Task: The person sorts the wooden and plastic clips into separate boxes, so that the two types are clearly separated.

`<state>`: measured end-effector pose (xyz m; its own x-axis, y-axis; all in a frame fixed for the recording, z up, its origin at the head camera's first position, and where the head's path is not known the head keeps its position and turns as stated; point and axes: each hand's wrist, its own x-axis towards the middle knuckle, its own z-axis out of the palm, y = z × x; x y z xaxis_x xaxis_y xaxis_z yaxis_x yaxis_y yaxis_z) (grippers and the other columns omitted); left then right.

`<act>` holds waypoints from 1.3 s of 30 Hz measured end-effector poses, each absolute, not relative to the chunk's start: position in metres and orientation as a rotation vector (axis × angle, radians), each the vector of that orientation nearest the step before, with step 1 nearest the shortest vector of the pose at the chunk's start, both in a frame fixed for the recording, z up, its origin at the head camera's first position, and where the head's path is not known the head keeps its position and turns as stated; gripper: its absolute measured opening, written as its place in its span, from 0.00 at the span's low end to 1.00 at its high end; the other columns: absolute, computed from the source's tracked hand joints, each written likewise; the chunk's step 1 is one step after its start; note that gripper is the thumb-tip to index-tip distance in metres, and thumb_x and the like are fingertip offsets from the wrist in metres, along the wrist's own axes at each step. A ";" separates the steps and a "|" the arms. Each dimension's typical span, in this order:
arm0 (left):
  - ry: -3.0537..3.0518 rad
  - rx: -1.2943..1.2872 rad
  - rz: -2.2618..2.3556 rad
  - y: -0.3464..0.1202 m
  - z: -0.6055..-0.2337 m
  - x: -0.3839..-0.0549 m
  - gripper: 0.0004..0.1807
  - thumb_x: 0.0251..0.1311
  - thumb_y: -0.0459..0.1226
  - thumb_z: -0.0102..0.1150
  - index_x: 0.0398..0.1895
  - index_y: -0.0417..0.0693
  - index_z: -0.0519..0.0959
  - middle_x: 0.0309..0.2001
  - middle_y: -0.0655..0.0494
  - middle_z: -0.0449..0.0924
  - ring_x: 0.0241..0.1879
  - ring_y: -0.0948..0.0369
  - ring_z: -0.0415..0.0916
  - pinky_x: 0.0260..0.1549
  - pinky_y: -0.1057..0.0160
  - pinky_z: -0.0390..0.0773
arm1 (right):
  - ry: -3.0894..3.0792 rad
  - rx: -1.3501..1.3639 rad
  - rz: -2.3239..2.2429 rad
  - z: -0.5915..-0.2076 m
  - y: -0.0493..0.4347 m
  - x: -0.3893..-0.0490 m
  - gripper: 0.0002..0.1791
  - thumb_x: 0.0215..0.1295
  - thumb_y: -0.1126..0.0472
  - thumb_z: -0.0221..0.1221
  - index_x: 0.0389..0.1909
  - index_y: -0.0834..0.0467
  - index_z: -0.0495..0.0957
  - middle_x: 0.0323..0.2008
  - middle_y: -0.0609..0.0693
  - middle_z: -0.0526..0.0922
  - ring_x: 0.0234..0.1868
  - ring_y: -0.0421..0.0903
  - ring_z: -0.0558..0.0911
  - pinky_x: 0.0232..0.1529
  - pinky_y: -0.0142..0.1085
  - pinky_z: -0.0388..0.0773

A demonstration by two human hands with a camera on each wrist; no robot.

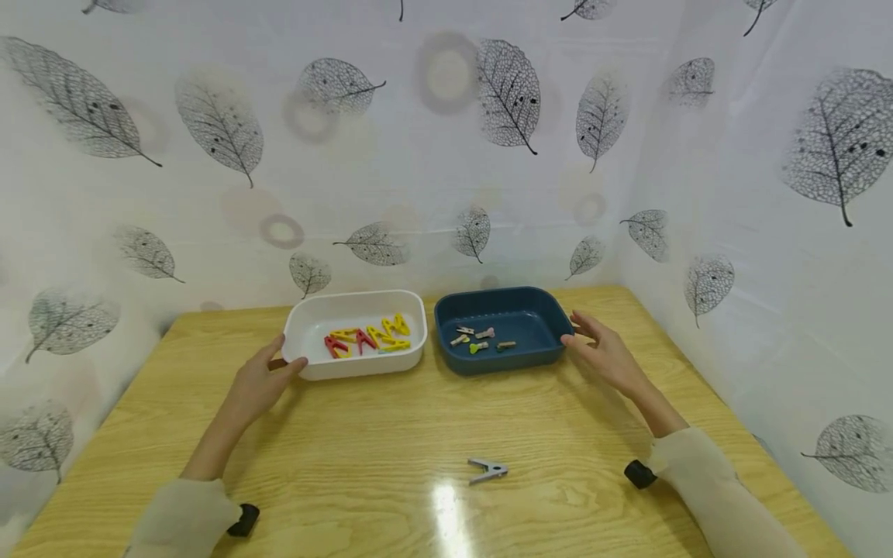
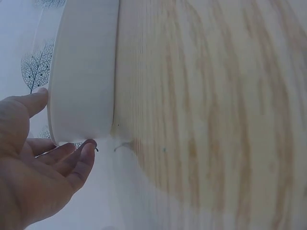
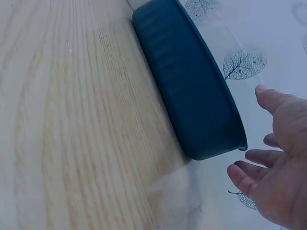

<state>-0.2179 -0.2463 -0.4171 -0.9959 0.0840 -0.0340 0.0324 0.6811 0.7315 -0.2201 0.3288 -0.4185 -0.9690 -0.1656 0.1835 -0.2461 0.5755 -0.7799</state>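
Observation:
My left hand [image 1: 256, 385] is at the left end of a white plastic tray [image 1: 363, 370]. In the left wrist view its thumb meets the rim and its loosely bent fingers lie along the tray's end wall. Red and yellow plastic clothespins [image 1: 364, 339] lie in this tray. Beside the right end of a dark blue tray [image 1: 512, 362] is my right hand [image 1: 605, 356], fingers spread. The right wrist view shows a gap between thumb and rim, with the fingertips close to the tray's corner. Several small clothespins [image 1: 479, 348] lie in the blue tray.
A grey clothespin [image 1: 488, 470] lies alone on the wooden table [image 1: 377, 449], toward the front. The trays stand side by side at the back, a narrow gap between them. Behind them and along the sides hangs a white leaf-print curtain [image 1: 418, 170].

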 end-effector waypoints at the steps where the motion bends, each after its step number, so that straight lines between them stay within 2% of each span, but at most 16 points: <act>1: 2.820 0.093 1.231 -0.246 -0.417 -0.218 0.47 0.76 0.50 0.56 0.80 0.29 0.45 0.76 0.23 0.50 0.69 0.32 0.65 0.60 0.38 0.75 | -2.697 0.353 1.339 -0.417 0.328 -0.219 0.39 0.78 0.55 0.58 0.80 0.68 0.53 0.75 0.70 0.61 0.73 0.67 0.65 0.65 0.57 0.71; 4: 2.825 0.082 1.236 -0.246 -0.418 -0.217 0.46 0.76 0.50 0.56 0.80 0.30 0.46 0.76 0.23 0.51 0.68 0.33 0.66 0.58 0.39 0.77 | -2.668 0.339 1.319 -0.412 0.326 -0.214 0.38 0.78 0.56 0.60 0.79 0.67 0.56 0.74 0.68 0.64 0.72 0.65 0.67 0.60 0.37 0.76; 6: 2.829 0.076 1.237 -0.246 -0.419 -0.217 0.46 0.76 0.51 0.56 0.80 0.30 0.47 0.75 0.23 0.52 0.68 0.33 0.67 0.58 0.39 0.77 | -2.648 0.334 1.335 -0.409 0.325 -0.209 0.37 0.77 0.57 0.61 0.79 0.67 0.58 0.74 0.67 0.65 0.72 0.65 0.68 0.53 0.26 0.76; 9: 2.834 0.073 1.241 -0.247 -0.419 -0.217 0.46 0.76 0.50 0.57 0.80 0.30 0.48 0.74 0.23 0.54 0.67 0.34 0.69 0.58 0.40 0.77 | -2.631 0.334 1.370 -0.405 0.322 -0.203 0.37 0.76 0.57 0.61 0.78 0.66 0.59 0.75 0.67 0.65 0.69 0.66 0.71 0.48 0.19 0.74; 13: 2.834 0.082 1.244 -0.248 -0.418 -0.218 0.46 0.75 0.50 0.58 0.80 0.30 0.49 0.73 0.21 0.55 0.66 0.34 0.70 0.56 0.40 0.78 | -2.612 0.345 1.367 -0.401 0.316 -0.196 0.36 0.76 0.57 0.62 0.78 0.65 0.61 0.74 0.66 0.66 0.63 0.65 0.76 0.46 0.21 0.76; 19: 2.823 0.058 1.278 -0.248 -0.417 -0.217 0.46 0.74 0.50 0.60 0.80 0.31 0.50 0.73 0.22 0.55 0.65 0.35 0.71 0.54 0.44 0.81 | -2.543 0.480 1.339 -0.398 0.303 -0.185 0.31 0.73 0.64 0.64 0.73 0.68 0.68 0.65 0.65 0.74 0.60 0.59 0.76 0.51 0.21 0.75; 23: 2.814 0.056 1.304 -0.249 -0.418 -0.217 0.47 0.73 0.51 0.61 0.80 0.31 0.51 0.74 0.23 0.55 0.65 0.36 0.72 0.52 0.46 0.82 | -2.556 0.588 1.336 -0.399 0.295 -0.175 0.29 0.72 0.67 0.63 0.71 0.67 0.70 0.60 0.62 0.77 0.56 0.55 0.77 0.51 0.24 0.77; 26: 2.807 0.059 1.316 -0.251 -0.419 -0.218 0.47 0.73 0.51 0.61 0.80 0.32 0.51 0.73 0.23 0.55 0.64 0.36 0.72 0.50 0.48 0.84 | -2.584 0.649 1.338 -0.402 0.288 -0.168 0.28 0.72 0.68 0.63 0.70 0.67 0.71 0.57 0.62 0.79 0.53 0.56 0.80 0.50 0.28 0.79; 31: 2.795 0.050 1.331 -0.252 -0.419 -0.219 0.48 0.72 0.52 0.62 0.80 0.32 0.51 0.72 0.22 0.57 0.63 0.36 0.74 0.46 0.53 0.86 | -2.656 0.706 1.338 -0.410 0.273 -0.156 0.26 0.71 0.66 0.64 0.68 0.69 0.73 0.55 0.63 0.81 0.50 0.53 0.82 0.48 0.34 0.82; 39: 2.803 0.034 1.338 -0.251 -0.421 -0.220 0.48 0.71 0.52 0.64 0.80 0.33 0.53 0.74 0.24 0.55 0.65 0.37 0.72 0.50 0.50 0.84 | -2.733 0.841 1.351 -0.422 0.251 -0.137 0.25 0.69 0.62 0.67 0.62 0.71 0.77 0.50 0.62 0.82 0.44 0.49 0.82 0.44 0.35 0.84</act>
<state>-0.2197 -0.2510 -0.4214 -0.9991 0.0347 -0.0226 0.0042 0.6288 0.7776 -0.1369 0.2507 -0.4224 -0.8585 -0.4683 0.2089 -0.4505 0.4940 -0.7436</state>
